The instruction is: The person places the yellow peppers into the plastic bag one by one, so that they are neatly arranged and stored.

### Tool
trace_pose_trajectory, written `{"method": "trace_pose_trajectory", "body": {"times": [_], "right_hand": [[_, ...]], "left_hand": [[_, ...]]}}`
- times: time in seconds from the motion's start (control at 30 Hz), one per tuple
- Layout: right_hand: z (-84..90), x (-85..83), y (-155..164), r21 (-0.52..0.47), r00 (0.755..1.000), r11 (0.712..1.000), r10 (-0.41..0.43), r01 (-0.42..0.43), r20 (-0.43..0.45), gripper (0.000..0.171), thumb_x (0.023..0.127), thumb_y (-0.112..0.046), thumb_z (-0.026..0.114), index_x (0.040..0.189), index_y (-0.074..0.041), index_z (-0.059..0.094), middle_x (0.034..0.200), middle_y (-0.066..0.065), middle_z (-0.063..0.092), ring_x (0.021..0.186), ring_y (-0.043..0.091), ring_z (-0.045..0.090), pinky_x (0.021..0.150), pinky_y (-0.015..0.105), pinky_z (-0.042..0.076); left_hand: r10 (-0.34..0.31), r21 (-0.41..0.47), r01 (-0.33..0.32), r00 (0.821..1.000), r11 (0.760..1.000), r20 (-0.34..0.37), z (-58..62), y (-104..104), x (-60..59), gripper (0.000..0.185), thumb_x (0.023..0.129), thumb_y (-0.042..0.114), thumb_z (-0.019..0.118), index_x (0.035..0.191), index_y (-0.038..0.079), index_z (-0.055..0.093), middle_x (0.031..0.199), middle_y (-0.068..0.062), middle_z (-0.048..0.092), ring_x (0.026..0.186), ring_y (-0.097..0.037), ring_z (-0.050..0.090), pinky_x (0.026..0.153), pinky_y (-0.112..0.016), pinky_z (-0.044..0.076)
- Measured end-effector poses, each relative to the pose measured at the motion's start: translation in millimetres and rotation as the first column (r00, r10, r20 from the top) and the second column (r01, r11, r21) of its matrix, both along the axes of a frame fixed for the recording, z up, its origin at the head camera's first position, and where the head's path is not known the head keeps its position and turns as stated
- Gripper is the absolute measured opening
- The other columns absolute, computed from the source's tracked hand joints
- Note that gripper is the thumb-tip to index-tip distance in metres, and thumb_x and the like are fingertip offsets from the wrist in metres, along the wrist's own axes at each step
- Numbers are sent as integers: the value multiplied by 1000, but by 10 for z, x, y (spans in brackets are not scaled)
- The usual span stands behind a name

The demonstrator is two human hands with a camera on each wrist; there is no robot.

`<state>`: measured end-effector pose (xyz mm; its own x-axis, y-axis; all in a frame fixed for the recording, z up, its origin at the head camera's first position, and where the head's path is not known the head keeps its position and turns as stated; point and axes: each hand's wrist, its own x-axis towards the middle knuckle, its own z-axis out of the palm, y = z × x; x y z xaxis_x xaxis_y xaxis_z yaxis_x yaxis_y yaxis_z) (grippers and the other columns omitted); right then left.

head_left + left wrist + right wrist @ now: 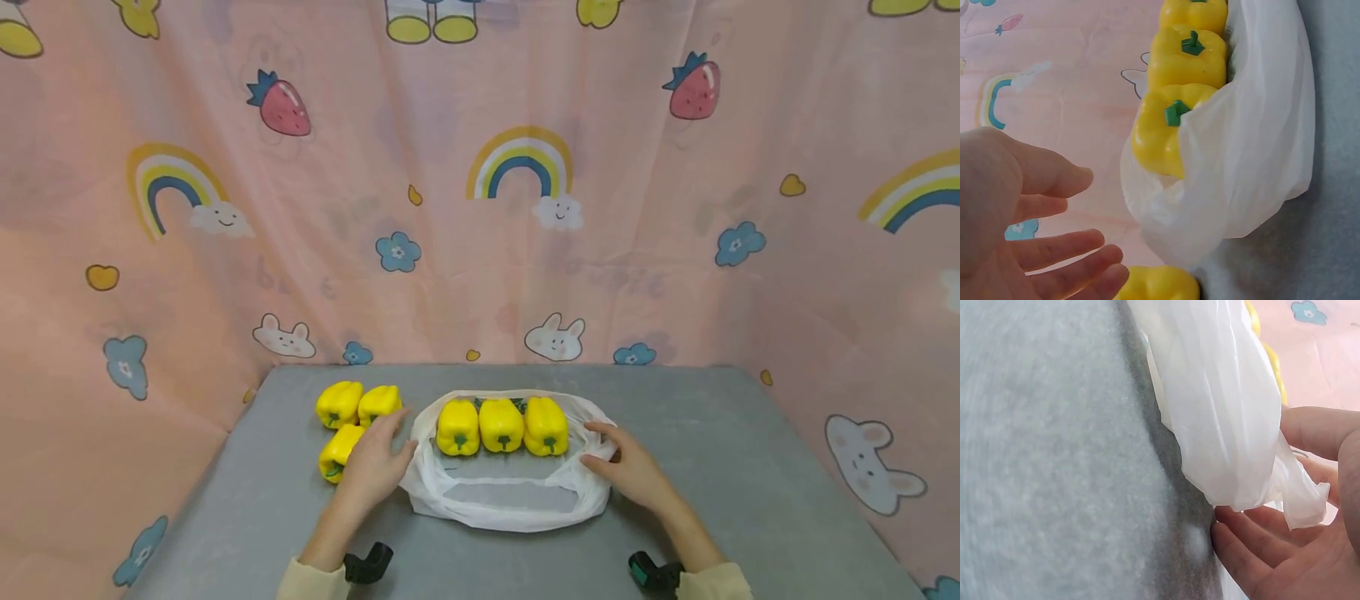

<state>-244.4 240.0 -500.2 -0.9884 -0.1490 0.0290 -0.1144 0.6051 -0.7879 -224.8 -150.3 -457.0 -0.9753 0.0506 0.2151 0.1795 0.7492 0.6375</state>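
Fingers of the left hand (372,468) hang loose and empty just beside three loose yellow peppers (352,418), while the right hand (628,468) pinches the white bag's (517,500) rim, so that mouth wants holding wide and steady.

The left hand (1016,219) fills the lower left corner, fingers (1066,250) loosely spread and holding nothing. Just beyond them lies a white plastic bag (1254,144) on the grey table (1335,250), its mouth open toward the hand. Three yellow peppers (1160,134) with green stems sit in a row inside it. A fourth pepper (1160,286) lies outside, apparently touching the bag's lower edge. A pink patterned curtain (1066,81) hangs behind.
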Motion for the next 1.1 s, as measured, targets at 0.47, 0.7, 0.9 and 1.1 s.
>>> {"method": "trace_pose_trajectory", "body": {"times": [0.47, 0.7, 0.9, 1.1], "right_hand": [[26, -17, -18, 20, 1000, 1000, 20, -20, -10, 58, 95, -28, 73, 144, -5, 53, 136, 22, 54, 81, 21, 51, 66, 30, 47], [12, -27, -9, 21, 1000, 1000, 24, -23, -19, 58, 95, -28, 73, 145, -5, 53, 134, 22, 54, 81, 21, 50, 66, 31, 46], [7, -14, 4, 19, 1000, 1000, 15, -15, -15, 59, 94, -28, 74, 144, -5, 53, 131, 21, 55, 80, 21, 50, 65, 31, 45], [-9, -11, 5, 40, 1000, 999, 12, -12, -15, 58, 94, -29, 74, 144, -6, 54, 129, 20, 57, 80, 21, 50, 66, 31, 45]], "left_hand": [[6, 47, 9, 952, 999, -307, 82, -331, 38, 34, 88, 2, 77, 120, -2, 67, 113, -17, 68, 100, -35, 65, 87, -49, 57], [0, 53, 18, 944, 998, -330, 78, -567, 25, 37, 87, 3, 78, 121, -4, 66, 114, -20, 66, 101, -36, 62, 87, -53, 56], [-6, 61, 26, 952, 998, -306, 41, -732, 28, 37, 89, 7, 78, 122, -4, 65, 118, -21, 66, 103, -37, 62, 87, -56, 54], [1, 75, 16, 973, 997, -231, -36, -880, 19, 41, 92, 13, 77, 127, -4, 63, 122, -21, 63, 107, -37, 60, 91, -57, 51]]}}
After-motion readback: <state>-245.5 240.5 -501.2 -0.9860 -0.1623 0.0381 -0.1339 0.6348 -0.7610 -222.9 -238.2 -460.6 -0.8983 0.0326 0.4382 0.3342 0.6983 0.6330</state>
